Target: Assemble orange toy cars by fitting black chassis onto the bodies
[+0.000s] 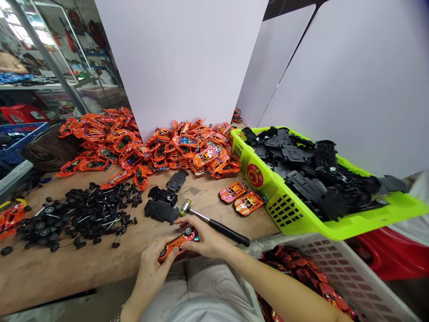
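Observation:
An orange toy car (176,243) with black wheels is held on its side at the table's front edge. My left hand (154,264) is closed around its left end, thumb pressed along its lower side. Around the other end, my right hand (200,238) is closed too, with its thumb on the body. Just beyond my right hand lies a hammer (214,223) with a clear yellowish head and a black handle. Several black chassis plates (161,211) rest on the wood behind the car. Two orange car shells (248,203) sit side by side farther right.
Axles with black wheels (100,210) are heaped at left. Orange car shells (187,147) pile up along the back by a white board (184,58). A lime-green basket (284,214) at right holds black chassis plates. Below it, a white crate (351,273) contains red-orange cars.

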Demonstrator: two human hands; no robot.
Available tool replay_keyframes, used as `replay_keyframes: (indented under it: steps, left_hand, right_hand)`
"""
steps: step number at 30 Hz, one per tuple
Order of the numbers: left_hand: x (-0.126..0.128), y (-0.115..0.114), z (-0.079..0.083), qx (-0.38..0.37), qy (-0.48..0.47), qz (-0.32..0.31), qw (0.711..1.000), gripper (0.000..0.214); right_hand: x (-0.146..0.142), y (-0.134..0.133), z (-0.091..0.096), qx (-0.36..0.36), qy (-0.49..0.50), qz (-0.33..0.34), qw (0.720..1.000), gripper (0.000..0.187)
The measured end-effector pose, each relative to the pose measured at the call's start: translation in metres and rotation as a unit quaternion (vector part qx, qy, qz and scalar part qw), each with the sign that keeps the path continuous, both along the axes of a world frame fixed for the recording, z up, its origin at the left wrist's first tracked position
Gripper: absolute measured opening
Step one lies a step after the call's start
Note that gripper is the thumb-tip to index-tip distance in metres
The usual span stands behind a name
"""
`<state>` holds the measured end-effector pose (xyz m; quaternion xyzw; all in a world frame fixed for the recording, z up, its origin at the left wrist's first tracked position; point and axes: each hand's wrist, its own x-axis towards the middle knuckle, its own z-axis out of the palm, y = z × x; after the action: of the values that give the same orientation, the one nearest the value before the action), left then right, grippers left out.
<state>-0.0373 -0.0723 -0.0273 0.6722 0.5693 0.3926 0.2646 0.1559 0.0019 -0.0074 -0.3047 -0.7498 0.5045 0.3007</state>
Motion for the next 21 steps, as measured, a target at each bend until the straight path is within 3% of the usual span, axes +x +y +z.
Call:
replay_keyframes:
  steps: [3, 7, 13, 17, 21]
  left_hand:
    - [0.0, 0.0, 0.0, 0.006, 0.005, 0.009, 1.0, 0.023]
    - [0.002, -0.001, 0.001, -0.018, 0.005, 0.027, 0.999, 0.023]
    - [0.004, -0.001, -0.006, -0.036, -0.035, 0.071, 0.996, 0.023]
    - [-0.002, -0.002, -0.018, -0.042, -0.119, 0.083, 0.988, 0.023]
    - [-0.009, -0.005, -0.012, -0.036, -0.161, 0.081, 0.983, 0.023]
  right_hand:
    - [0.0, 0.002, -0.002, -0.018, -0.005, 0.006, 1.0, 0.042]
    - [-0.004, -0.002, -0.013, -0.029, 0.017, -0.041, 0.999, 0.019]
    - [-0.006, -0.004, -0.019, -0.029, 0.04, -0.053, 0.997, 0.023]
    - [-0.001, -0.004, -0.018, -0.037, 0.108, -0.025, 0.993, 0.043]
    - [-0.001, -0.009, -0.001, 0.028, 0.065, -0.055, 0.996, 0.02]
